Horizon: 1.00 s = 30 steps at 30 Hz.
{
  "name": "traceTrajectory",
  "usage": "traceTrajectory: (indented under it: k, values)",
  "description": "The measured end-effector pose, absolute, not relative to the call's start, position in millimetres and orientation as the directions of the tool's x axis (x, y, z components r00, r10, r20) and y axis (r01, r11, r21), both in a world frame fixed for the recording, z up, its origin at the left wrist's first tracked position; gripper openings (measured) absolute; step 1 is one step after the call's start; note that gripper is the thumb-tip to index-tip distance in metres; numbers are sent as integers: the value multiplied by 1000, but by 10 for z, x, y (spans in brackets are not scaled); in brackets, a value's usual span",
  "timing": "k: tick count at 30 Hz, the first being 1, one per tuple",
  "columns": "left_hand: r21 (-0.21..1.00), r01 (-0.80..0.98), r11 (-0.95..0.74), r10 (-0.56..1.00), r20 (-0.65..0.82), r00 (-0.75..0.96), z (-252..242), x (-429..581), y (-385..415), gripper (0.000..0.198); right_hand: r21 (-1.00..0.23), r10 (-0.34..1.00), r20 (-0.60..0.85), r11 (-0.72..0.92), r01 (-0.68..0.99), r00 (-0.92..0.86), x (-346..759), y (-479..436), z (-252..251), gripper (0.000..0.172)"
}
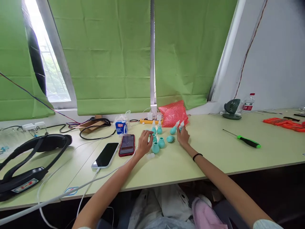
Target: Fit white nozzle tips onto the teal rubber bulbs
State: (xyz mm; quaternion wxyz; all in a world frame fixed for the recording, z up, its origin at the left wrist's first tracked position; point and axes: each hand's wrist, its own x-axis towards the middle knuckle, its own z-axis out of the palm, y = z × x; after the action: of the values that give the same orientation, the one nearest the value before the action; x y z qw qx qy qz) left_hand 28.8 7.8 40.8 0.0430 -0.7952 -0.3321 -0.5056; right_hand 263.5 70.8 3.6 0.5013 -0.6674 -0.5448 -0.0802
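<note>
My left hand (145,142) is at the left of a cluster of teal rubber bulbs, thumb and fingers apart beside an open-necked bulb (154,138). Whether it touches that bulb is unclear. My right hand (183,137) has its fingers closed on a teal bulb with a clear nozzle (181,126), partly hidden by the fingers. Just left of it another nozzled bulb (173,129) leans over, and a bulb (170,138) lies on its side. Two open bulbs, a front one (155,148) and a right one (161,143), stand upright. Behind them is a nozzled bulb (159,128).
Small clear pieces (150,156) lie in front of the bulbs. Red bubble wrap (173,114) and a power strip (145,121) are behind. Two phones, one white-edged (105,155) and one red-cased (127,145), lie left, near a milk carton (121,127). A screwdriver (247,141) lies right.
</note>
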Motion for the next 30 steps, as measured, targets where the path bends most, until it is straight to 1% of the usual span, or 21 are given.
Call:
traceTrajectory:
  k: [2,5,7,9,12,16,20,23,25,30]
  values:
    - [276,574,-771,490,833,258,361,248,68,15,-506,607,734,190,841,304,2544,620,105,32]
    - [281,579,-766,508,816,276,337,200,10,15,-338,573,817,382,860,66,2339,458,147,23]
    - [276,581,-766,518,800,304,338,193,-8,17,-207,543,830,511,834,-127,2194,356,129,15]
    - [262,580,-771,522,782,341,347,207,-15,18,-98,502,818,604,791,-282,2085,279,100,11]
    - [236,582,-778,526,751,399,357,252,-33,21,-2,452,798,664,748,-399,2017,223,79,9]
    - [214,589,-780,538,711,454,346,315,-63,23,24,440,792,671,741,-424,2025,223,81,11]
    - [218,588,-779,551,685,477,311,327,-46,19,-25,481,793,639,769,-374,2054,252,80,11]
    - [249,580,-776,567,677,468,270,315,-1,24,-80,521,793,605,792,-318,2092,277,88,18]
    - [277,567,-776,577,675,460,242,309,35,24,-100,546,777,598,795,-313,2118,289,92,22]
    - [355,520,-777,593,688,418,208,316,105,15,-120,581,738,613,781,-343,2131,302,92,23]
